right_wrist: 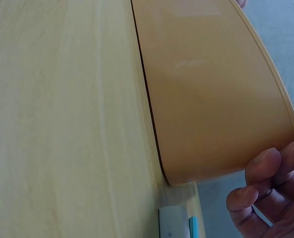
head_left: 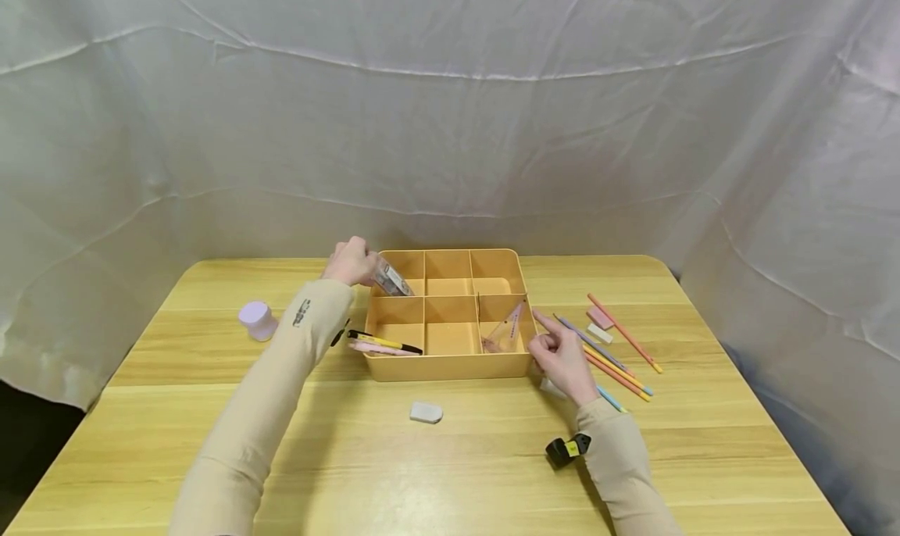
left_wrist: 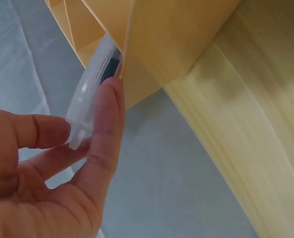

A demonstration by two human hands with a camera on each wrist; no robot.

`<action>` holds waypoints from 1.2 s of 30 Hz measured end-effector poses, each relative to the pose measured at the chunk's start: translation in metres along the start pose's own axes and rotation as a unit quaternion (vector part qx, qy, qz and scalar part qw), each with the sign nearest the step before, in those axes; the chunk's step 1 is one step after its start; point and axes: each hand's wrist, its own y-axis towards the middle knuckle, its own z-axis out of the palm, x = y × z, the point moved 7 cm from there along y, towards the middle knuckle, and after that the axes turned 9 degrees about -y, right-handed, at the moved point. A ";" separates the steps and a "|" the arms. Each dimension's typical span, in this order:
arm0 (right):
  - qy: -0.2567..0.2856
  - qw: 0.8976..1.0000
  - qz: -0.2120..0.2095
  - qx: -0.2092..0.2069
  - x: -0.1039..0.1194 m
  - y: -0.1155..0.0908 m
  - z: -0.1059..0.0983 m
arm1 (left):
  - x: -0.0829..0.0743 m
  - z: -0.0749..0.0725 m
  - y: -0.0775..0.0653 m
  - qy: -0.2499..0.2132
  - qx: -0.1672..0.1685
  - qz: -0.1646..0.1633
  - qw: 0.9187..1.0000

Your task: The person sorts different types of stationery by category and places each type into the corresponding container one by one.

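Observation:
At the back left of an orange divided organizer (head_left: 450,368), my left hand (head_left: 349,262) pinches a clear plastic case (head_left: 391,278). The case tilts down into the back left compartment; in the left wrist view its far end is hidden behind the organizer wall, and something dark shows inside. My right hand (head_left: 566,360) is at the organizer's right side, index finger extended to the rim and the other fingers loosely bent by the outer wall. Clear set squares (head_left: 502,333) lean in the front right compartment. A yellow-and-black pen (head_left: 387,343) and a pink one stick out over the front left corner.
Coloured pencils (head_left: 619,368), a pink eraser (head_left: 600,316) and a white eraser (head_left: 600,333) lie on the right. A whitish block (head_left: 553,389) is partly under my right hand. Another pale block (head_left: 425,412) lies in front of the organizer. A lilac spool-shaped object (head_left: 258,320) stands left.

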 end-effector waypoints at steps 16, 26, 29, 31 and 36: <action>0.004 1.000 0.008 0.003 0.002 0.000 0.000 | 0.021 -0.012 -0.002 -0.056 0.029 0.021 0.998; 0.007 1.000 -0.009 -0.012 -0.035 0.012 0.007 | 0.053 -0.030 -0.024 -0.053 0.036 0.060 0.996; 0.005 1.000 -0.007 -0.010 -0.035 0.012 0.006 | 0.066 -0.034 -0.027 -0.050 0.026 0.051 0.997; 0.001 1.000 -0.004 -0.008 -0.033 0.012 0.006 | 0.073 -0.036 -0.030 -0.055 0.024 0.047 0.997; 0.003 1.000 0.005 0.001 -0.018 0.006 0.002 | 0.091 -0.039 -0.036 -0.094 0.016 0.031 0.995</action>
